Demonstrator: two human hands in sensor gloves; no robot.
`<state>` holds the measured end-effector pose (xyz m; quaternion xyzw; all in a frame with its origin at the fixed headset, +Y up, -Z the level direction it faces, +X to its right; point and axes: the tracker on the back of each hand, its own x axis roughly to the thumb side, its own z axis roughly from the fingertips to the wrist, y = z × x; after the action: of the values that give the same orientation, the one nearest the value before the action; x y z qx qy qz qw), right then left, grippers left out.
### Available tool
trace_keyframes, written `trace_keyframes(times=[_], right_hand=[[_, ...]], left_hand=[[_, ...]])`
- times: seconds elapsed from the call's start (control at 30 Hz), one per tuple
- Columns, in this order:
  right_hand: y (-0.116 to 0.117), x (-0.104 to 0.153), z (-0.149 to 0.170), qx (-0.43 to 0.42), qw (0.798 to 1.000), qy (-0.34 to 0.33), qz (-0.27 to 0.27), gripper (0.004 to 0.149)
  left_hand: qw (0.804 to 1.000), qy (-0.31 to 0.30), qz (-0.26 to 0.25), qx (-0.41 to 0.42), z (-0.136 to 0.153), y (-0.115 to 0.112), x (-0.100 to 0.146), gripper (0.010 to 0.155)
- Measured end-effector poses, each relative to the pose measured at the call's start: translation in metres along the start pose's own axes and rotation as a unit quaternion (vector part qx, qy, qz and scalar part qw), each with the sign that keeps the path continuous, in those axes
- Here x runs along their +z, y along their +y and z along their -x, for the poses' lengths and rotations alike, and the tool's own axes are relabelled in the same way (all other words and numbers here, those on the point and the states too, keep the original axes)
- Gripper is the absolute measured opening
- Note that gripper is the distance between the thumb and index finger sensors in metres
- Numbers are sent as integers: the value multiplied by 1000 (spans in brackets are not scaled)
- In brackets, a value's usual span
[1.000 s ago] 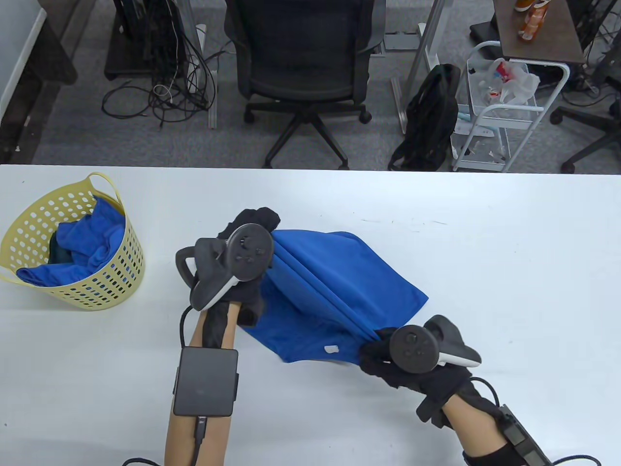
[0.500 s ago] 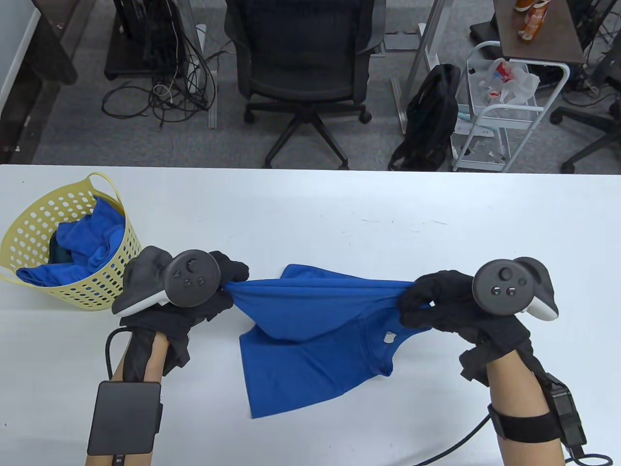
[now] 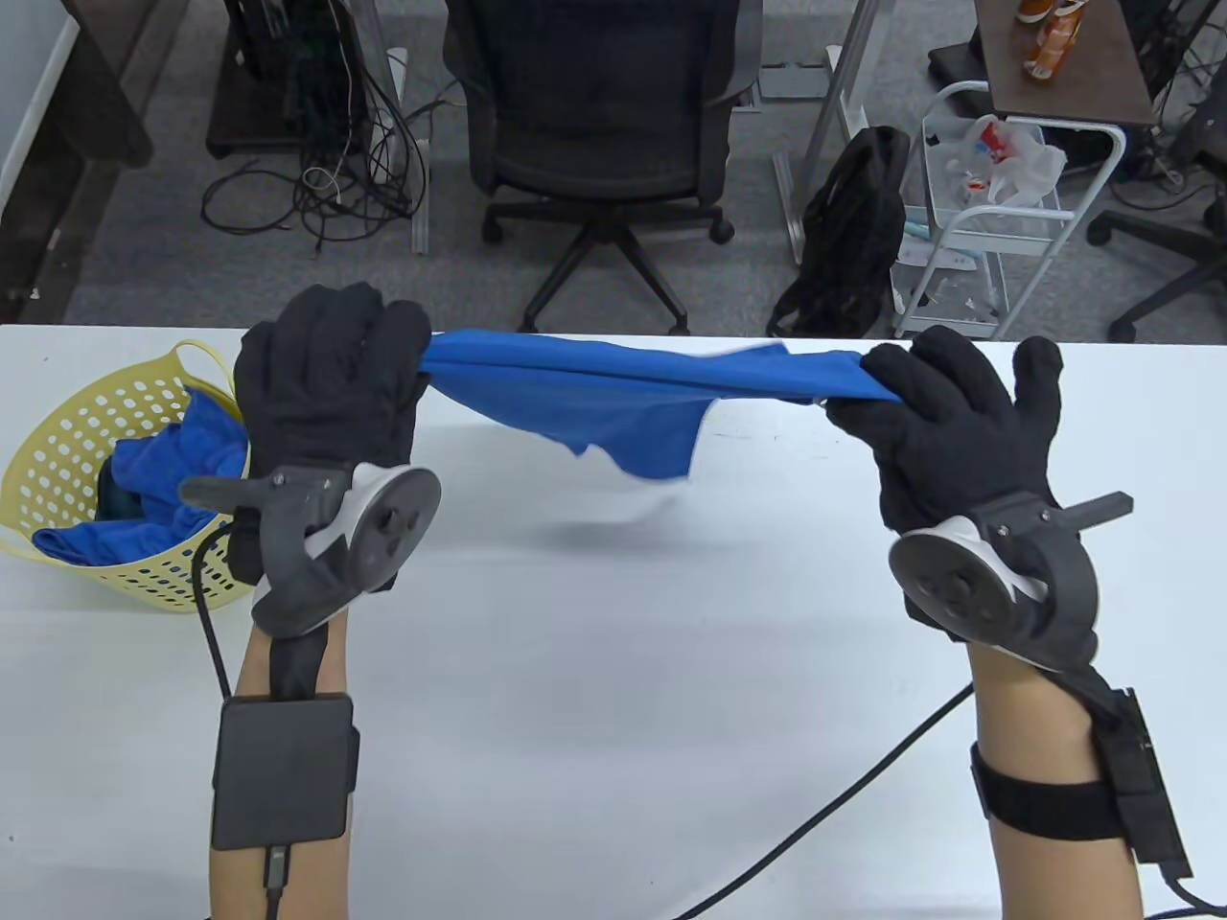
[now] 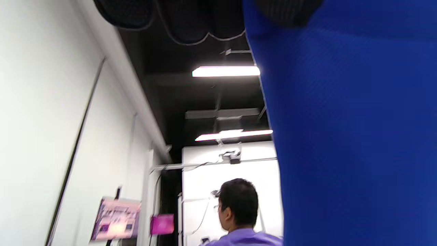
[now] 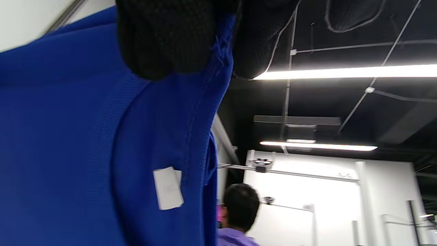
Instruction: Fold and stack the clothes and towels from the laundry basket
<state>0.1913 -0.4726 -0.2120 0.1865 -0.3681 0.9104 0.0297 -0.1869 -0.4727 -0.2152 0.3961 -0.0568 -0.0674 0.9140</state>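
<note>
The white table (image 3: 613, 690) fills the lower part of the table view. Above the table's far half, lifted clear of its surface, a blue shirt (image 3: 623, 393) is stretched in a band between the two hands, with a loose flap hanging down from its middle. At the table's left end stands a yellow laundry basket (image 3: 57, 479) with perforated walls, and blue cloths (image 3: 173, 470) are heaped inside it. The left hand (image 3: 331, 379), raised above the table just beside the basket, grips the shirt's left end with its fingers curled closed around the fabric. The right hand (image 3: 944, 431), raised over the table's right half, pinches the shirt's right end between thumb and fingers. In the right wrist view, a small white label (image 5: 168, 188) sits on the shirt below the gloved fingers (image 5: 164, 37) clamping the cloth.
</note>
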Motion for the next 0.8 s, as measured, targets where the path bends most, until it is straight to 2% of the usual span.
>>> trace_keyframes(times=[0.1,0.17,0.2,0.3,0.37,0.4,0.47,0.53,0.57,0.63,0.67,0.7,0.73,0.77,0.8], right_hand=[[15,36,1,-13,996,-46,-69,33],[41,76,1,-25,981,-90,-171,33],[50,89,0,-36,973,-101,-205,33],[87,146,-5,-111,918,-132,-356,33],[101,169,-6,-164,886,-124,-415,34],[111,185,-6,-206,865,-108,-445,36],[120,194,-5,-232,845,-90,-474,37],[130,192,0,-237,827,-65,-506,37],[134,185,2,-237,823,-53,-514,37],[143,164,6,-222,833,-31,-506,36],[148,152,8,-206,842,-17,-498,36],[155,136,11,-179,858,0,-482,36],[164,119,15,-146,876,28,-459,36],[168,111,17,-127,882,48,-452,36],[174,101,19,-98,885,85,-448,38]], left_hand=[[996,-60,58,-19,-8,-11,41,51],[984,-107,144,6,-18,-32,86,51],[975,-121,183,24,-22,-41,103,51],[915,-156,359,100,-38,-76,170,51],[872,-163,440,138,-45,-92,203,51],[843,-167,487,156,-48,-100,217,51],[819,-161,521,175,-48,-108,225,51],[809,-141,539,188,-46,-115,217,52],[809,-123,540,194,-46,-118,207,52],[812,-97,544,189,-46,-126,182,51],[817,-87,542,175,-46,-131,169,51],[832,-64,530,149,-47,-140,151,51],[856,-35,500,130,-48,-150,135,51],[867,-16,484,118,-50,-156,126,55],[875,17,477,87,-52,-166,115,68]])
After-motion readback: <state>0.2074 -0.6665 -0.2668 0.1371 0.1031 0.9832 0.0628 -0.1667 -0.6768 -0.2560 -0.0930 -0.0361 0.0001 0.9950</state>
